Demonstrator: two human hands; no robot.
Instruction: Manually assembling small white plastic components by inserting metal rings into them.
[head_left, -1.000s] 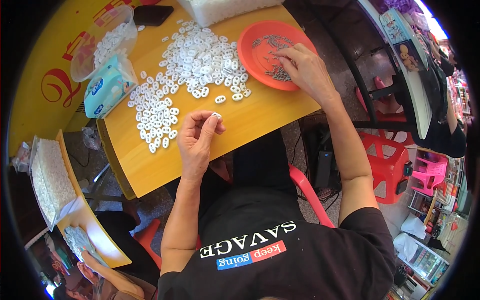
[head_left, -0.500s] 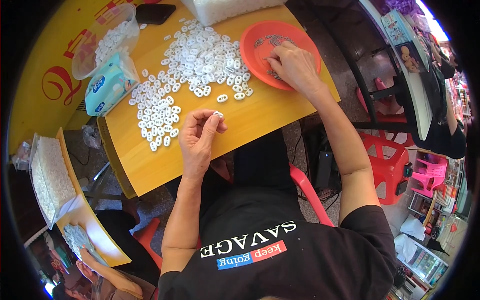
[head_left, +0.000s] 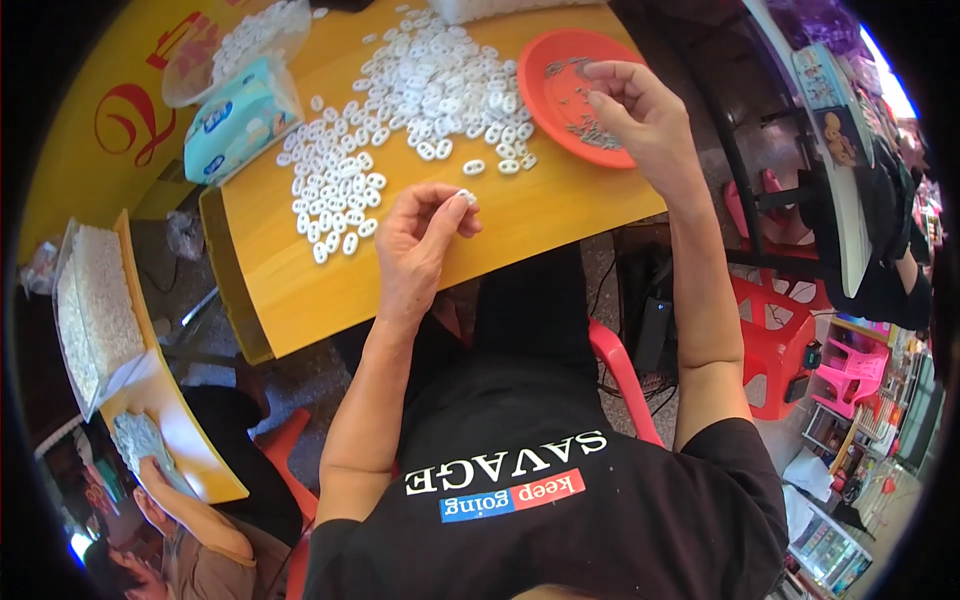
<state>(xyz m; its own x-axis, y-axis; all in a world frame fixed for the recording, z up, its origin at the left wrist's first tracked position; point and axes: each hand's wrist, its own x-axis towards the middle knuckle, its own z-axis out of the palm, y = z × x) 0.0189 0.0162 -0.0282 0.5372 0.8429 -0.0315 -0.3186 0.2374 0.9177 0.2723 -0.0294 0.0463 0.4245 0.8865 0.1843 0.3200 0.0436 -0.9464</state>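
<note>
Over the table (head_left: 535, 215), near edge: left hand (head_left: 417, 235), 1, pinching; I am holding 1 small white piece (head_left: 466, 197), partly covered, between thumb and finger. Handling, by judgement: light, stiff, probably smooth, hardly fragile, perhaps slippery; best gripped by its outer rim. Above the red bowl (head_left: 543, 100): right hand (head_left: 652, 115), 1, which I am keeping narrow; I cannot tell whether its fingertips are gripping a grey pin. Bowl contents: loose grey pins (head_left: 592, 134). Left of the bowl: white 2-holed pieces (head_left: 440, 82), lying heaped.
</note>
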